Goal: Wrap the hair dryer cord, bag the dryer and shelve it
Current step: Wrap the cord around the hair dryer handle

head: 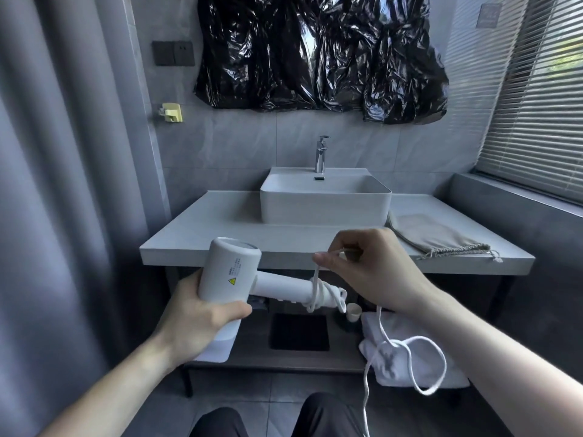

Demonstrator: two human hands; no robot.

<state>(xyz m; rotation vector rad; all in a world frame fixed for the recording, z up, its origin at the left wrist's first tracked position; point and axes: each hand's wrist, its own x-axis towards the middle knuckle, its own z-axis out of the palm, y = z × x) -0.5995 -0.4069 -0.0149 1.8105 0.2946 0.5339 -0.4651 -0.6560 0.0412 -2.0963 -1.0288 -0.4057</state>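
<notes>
At the bottom edge, around 6 o'clock, the person's dark-trousered knees (277, 421) show above a grey tiled floor. Just above, at 8 o'clock, the left hand (195, 320) is clenched around the barrel of the white hair dryer (230, 272), whose handle sticks out sideways toward 3 o'clock. The white cord (318, 294) is already wound in several turns around the far end of that handle. At 3 o'clock of the dryer, the right hand (369, 272) pinches the cord between thumb and fingers, just above the coils; from under the hand the slack drops to 5 o'clock, makes a loose loop and runs off the bottom edge.

Behind the hands, a low shelf (284, 361) under the counter carries folded white towels (410, 351) at 4 o'clock, a small white cup (353, 312), and a dark square patch.

Farther out, the grey counter (202, 228) holds a white basin (325, 197) at 12 o'clock with a chrome tap (321, 154) behind it. At 2 o'clock on the counter lies a flat beige drawstring bag (435, 234), well apart from the dryer.

On the far wall, crumpled black plastic sheeting (318, 52) hangs above the tap; window blinds (536, 105) sit at 2 o'clock.
</notes>
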